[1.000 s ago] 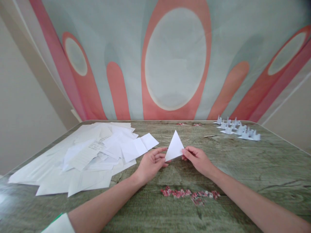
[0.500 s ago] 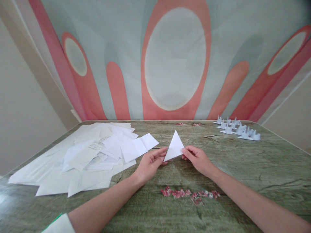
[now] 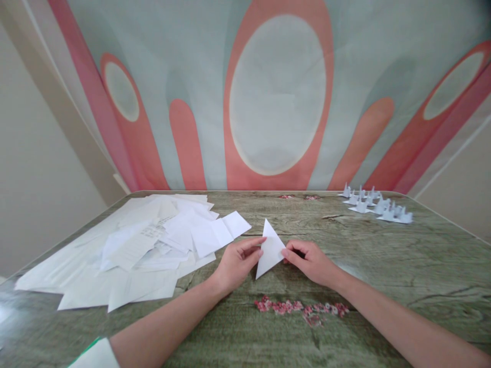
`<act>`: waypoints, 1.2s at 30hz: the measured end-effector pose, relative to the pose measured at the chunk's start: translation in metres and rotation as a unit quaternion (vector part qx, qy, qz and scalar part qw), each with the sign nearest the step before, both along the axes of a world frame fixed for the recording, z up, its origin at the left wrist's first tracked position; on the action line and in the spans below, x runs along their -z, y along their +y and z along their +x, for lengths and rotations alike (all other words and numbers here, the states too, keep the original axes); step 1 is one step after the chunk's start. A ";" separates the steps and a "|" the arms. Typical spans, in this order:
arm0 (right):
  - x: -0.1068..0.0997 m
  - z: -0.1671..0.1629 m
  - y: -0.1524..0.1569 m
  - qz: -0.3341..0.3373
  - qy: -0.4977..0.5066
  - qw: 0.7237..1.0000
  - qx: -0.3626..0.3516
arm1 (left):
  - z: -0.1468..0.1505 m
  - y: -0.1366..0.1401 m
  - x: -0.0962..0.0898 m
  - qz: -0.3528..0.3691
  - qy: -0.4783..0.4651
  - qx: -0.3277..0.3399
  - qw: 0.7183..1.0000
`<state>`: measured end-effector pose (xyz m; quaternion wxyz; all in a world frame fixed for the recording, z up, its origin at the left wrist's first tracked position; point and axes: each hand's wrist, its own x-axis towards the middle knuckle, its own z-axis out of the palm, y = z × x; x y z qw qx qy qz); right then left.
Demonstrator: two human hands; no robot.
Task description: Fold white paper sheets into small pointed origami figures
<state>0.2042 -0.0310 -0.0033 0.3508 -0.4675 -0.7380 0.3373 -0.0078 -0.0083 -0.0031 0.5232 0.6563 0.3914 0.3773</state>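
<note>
A white sheet of paper folded into a triangle (image 3: 270, 249) is held between my two hands, above the middle of the table. My left hand (image 3: 238, 259) pinches its left edge between thumb and fingers. The right corner is gripped by the thumb and curled fingers of my right hand (image 3: 309, 259). One point of the triangle faces away from me and another points down toward me. Just beyond my left hand lies a creased white paper (image 3: 236, 225) at the edge of a paper pile.
A wide, loose pile of white sheets (image 3: 141, 276), some with writing, covers the left of the wood-grain table (image 3: 376, 266). Several folded paper cranes (image 3: 383, 206) stand at the back right. Behind the table hangs a patterned cloth (image 3: 210, 102) in grey and coral.
The folded triangle has turned and come slightly nearer to me, its far tip swinging left. My left hand has shifted its hold up along the left edge; my right hand still grips the right corner.
</note>
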 end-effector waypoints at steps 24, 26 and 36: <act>-0.001 0.004 0.003 -0.088 0.145 0.985 -0.019 | 0.002 -0.001 -0.003 -0.043 -0.046 -0.018 0.998; 0.000 0.006 0.003 -0.090 0.145 0.985 -0.019 | 0.002 -0.001 -0.002 -0.044 -0.052 -0.017 0.998; 0.003 0.007 0.004 -0.113 0.128 0.985 -0.028 | 0.003 -0.003 -0.003 -0.064 -0.071 -0.006 0.995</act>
